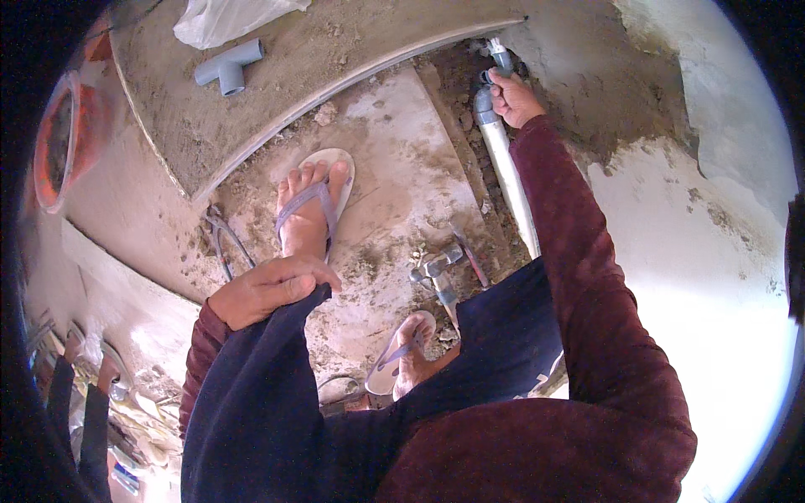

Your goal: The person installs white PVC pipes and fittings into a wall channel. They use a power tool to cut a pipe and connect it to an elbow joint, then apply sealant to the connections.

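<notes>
At the far right of the trench, my right hand [516, 101] is closed round a short grey pipe piece [501, 59] with a whitish end. Its fingers partly hide the piece. Just below, a grey elbow fitting [484, 106] caps a long white pipe [511, 180] lying along the trench beside my forearm. My left hand [267, 289] rests on my left knee, fingers stretched out and holding nothing. Pliers or similar long-handled tool [225, 239] lie on the ground close to it.
A grey tee fitting [228, 69] lies on the raised slab near a clear plastic bag [231, 18]. An orange bucket [63, 142] stands at left. Between my sandalled feet are a pipe with a grey fitting [438, 268] and a thin tool [471, 258]. Another person's legs [92, 419] show lower left.
</notes>
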Tool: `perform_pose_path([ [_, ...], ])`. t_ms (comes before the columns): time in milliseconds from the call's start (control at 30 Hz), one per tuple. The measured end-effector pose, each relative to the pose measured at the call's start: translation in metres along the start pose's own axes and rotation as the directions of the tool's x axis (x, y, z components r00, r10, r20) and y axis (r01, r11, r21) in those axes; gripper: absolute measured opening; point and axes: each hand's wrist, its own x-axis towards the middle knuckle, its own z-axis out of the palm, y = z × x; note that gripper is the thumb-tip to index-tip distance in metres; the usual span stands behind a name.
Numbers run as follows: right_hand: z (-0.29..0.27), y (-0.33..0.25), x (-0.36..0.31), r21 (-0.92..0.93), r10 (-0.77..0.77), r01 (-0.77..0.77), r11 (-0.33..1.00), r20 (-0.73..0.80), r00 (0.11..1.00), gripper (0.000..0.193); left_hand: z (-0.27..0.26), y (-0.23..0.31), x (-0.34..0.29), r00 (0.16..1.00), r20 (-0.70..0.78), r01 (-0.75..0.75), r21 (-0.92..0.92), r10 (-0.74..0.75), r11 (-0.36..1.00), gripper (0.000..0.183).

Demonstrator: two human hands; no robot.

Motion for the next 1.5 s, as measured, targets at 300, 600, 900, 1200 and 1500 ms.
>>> perform_pose_path([
  [300,-0.016,0.017,0.029,0.136,-0.062,0.059,0.989,0.018,0.998,0.018,-0.008,0.003,0.006,0.999,0.039,0.031,-0.037,-0.029,0.999,0.044],
  [600,0.025,0.025,0.015,-0.433,-0.396,0.205,0.878,-0.413,0.820,0.037,-0.010,0.000,0.008,0.999,0.031,0.021,-0.090,-0.018,0.996,0.044],
  [900,-0.002,0.027,0.055,-0.897,-0.587,-0.131,0.422,-0.380,0.714,0.059,-0.009,0.008,0.014,0.996,0.051,0.080,-0.053,-0.077,0.995,0.044],
  [1200,0.001,0.039,0.042,-0.837,-0.697,0.063,0.543,-0.408,0.590,0.061,-0.005,0.012,0.016,0.989,0.013,0.148,-0.060,-0.148,0.987,0.047],
  [1500,-0.045,0.062,0.089,-0.782,-0.478,0.141,0.607,-0.219,0.850,0.041,-0.007,0.010,0.030,0.981,0.063,0.187,-0.080,-0.182,0.979,0.049],
])
